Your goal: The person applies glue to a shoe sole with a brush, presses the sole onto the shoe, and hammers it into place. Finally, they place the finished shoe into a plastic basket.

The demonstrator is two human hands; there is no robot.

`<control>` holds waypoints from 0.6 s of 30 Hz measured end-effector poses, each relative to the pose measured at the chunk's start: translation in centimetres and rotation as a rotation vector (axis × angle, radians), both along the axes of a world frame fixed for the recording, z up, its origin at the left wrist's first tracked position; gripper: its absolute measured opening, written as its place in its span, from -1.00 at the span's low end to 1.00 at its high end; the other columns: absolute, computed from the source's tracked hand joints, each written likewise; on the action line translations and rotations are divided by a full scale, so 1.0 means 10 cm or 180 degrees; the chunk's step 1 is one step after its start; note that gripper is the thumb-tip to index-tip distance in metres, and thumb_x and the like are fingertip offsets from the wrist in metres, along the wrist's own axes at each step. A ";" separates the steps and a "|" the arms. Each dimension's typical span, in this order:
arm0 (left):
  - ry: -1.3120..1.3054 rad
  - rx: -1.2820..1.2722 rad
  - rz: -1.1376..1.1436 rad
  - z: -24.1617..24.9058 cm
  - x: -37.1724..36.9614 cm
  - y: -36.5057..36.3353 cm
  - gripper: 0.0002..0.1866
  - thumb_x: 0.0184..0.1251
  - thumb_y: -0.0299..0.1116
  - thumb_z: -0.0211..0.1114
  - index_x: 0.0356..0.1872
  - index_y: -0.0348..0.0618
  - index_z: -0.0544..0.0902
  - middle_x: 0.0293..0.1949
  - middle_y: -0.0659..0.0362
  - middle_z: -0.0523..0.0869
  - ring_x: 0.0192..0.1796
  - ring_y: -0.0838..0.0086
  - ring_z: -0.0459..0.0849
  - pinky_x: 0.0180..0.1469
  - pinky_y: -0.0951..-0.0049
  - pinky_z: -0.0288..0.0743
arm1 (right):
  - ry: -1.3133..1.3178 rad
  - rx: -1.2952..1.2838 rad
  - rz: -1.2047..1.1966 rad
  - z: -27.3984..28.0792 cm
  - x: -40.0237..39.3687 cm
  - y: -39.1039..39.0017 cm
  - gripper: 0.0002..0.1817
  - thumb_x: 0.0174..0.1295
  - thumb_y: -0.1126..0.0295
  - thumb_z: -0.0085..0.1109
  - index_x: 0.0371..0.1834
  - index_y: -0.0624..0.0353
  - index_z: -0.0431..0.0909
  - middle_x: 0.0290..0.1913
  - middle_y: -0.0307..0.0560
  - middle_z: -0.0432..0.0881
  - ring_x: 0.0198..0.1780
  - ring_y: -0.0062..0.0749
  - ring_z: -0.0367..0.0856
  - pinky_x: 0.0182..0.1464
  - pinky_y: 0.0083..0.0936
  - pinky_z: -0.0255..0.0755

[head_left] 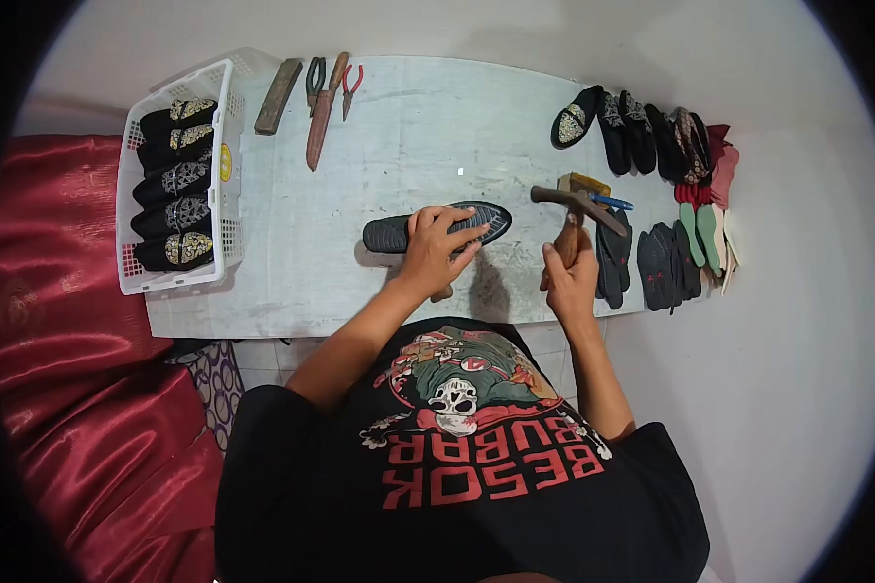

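A black shoe (pixel 387 235) lies sole up near the middle of the table, its ridged dark outsole facing me. My left hand (pixel 432 255) grips it from above, with the fingers across the toe half of the sole. Beneath my left wrist a short brown end of something sticks out; what it belongs to is hidden. In my right hand (pixel 572 284) is a hammer (pixel 581 202), held by its wooden handle with the metal head up. The hammer is apart from the shoe, to its right. Behind its head lie a yellowish block (pixel 585 183) and a blue pen-like tool (pixel 612 202).
A white basket (pixel 231 185) of decorated black shoes stands at the left. Along the back lie a dark bar (pixel 279 95), a knife (pixel 323 126) and pliers (pixel 351 92). Finished-looking shoes (pixel 576 119), dark soles (pixel 657 264) and coloured pieces (pixel 707 233) line the right side.
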State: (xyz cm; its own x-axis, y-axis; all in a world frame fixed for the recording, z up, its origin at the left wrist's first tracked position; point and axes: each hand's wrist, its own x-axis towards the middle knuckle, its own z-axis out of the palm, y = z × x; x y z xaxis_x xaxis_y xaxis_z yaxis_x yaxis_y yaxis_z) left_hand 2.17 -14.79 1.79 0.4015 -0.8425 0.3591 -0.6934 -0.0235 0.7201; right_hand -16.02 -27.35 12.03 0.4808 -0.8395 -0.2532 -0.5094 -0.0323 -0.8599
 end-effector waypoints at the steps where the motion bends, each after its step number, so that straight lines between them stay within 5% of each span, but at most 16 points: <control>1: 0.0114 -0.0092 -0.0043 -0.01 0.00 0.01 -0.68 0.19 -0.30 0.50 0.01 0.20 0.85 0.22 0.30 0.70 0.24 0.23 0.49 0.33 0.11 0.23 | -0.0477 -0.0268 -0.0192 0.03 0.02 0.04 -0.75 0.33 0.37 0.26 -0.12 0.24 0.41 -0.52 -0.15 0.52 -0.61 -0.52 0.48 -0.56 -0.45 0.35; 2: 0.0108 -0.0087 -0.0060 -0.02 0.00 0.01 -0.68 0.19 -0.30 0.50 0.01 0.20 0.85 0.22 0.30 0.70 0.24 0.23 0.49 0.33 0.11 0.23 | -0.0356 -0.0180 -0.0096 -0.03 -0.02 0.04 -0.72 0.34 0.38 0.25 -0.06 0.26 0.37 -0.48 0.08 0.60 -0.54 -0.16 0.64 -0.45 -0.26 0.44; 3: 0.0159 -0.0108 -0.0039 -0.03 0.01 0.00 -0.69 0.18 -0.30 0.51 -0.01 0.19 0.86 0.21 0.30 0.70 0.24 0.23 0.50 0.33 0.12 0.23 | -0.0361 -0.0180 -0.0121 -0.14 -0.05 0.05 -0.72 0.34 0.38 0.25 -0.06 0.26 0.37 -0.48 0.08 0.60 -0.54 -0.16 0.64 -0.45 -0.26 0.44; 5: 0.0210 -0.0137 -0.0028 -0.03 0.00 0.00 -0.70 0.17 -0.30 0.52 -0.03 0.17 0.86 0.21 0.30 0.70 0.23 0.24 0.51 0.33 0.13 0.24 | 0.0645 -0.0804 0.0594 -0.34 -0.07 0.07 -0.72 0.34 0.40 0.20 -0.05 0.30 0.33 -0.36 0.40 0.65 -0.30 0.38 0.69 -0.24 0.00 0.50; 6: 0.0159 -0.0135 -0.0001 -0.02 0.01 -0.01 -0.70 0.16 -0.29 0.54 -0.04 0.15 0.87 0.21 0.29 0.72 0.22 0.24 0.52 0.32 0.14 0.24 | 0.0636 -0.0450 0.0627 -0.28 -0.01 0.12 -0.70 0.34 0.41 0.15 -0.02 0.31 0.30 -0.26 0.58 0.62 -0.07 0.63 0.58 -0.06 0.14 0.46; 11: 0.0110 -0.0102 -0.0029 0.00 0.02 0.03 -0.71 0.16 -0.27 0.56 -0.06 0.12 0.88 0.21 0.27 0.73 0.20 0.24 0.53 0.30 0.14 0.27 | 0.1074 -0.0396 0.0613 -0.21 0.03 0.10 -0.70 0.33 0.39 0.15 0.00 0.29 0.32 -0.27 0.54 0.64 -0.09 0.58 0.62 -0.06 0.10 0.49; 18: 0.0020 -0.0145 0.0105 -0.04 -0.04 0.04 -0.71 0.20 -0.26 0.54 -0.02 0.15 0.87 -0.07 0.27 0.67 0.17 0.23 0.54 0.25 0.14 0.28 | 0.0923 -0.0623 0.0775 0.09 0.16 -0.08 -0.64 0.39 0.32 0.23 0.06 0.28 0.35 -0.25 0.49 0.66 -0.13 0.51 0.65 -0.11 0.05 0.49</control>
State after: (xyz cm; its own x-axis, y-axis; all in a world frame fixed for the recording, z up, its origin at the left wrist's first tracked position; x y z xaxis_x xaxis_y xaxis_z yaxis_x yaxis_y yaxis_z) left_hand 1.77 -14.38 1.37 0.4310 -0.8117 0.3942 -0.6884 -0.0134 0.7252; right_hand -14.44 -28.18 12.95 0.6033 -0.7559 -0.2543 -0.6866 -0.3301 -0.6477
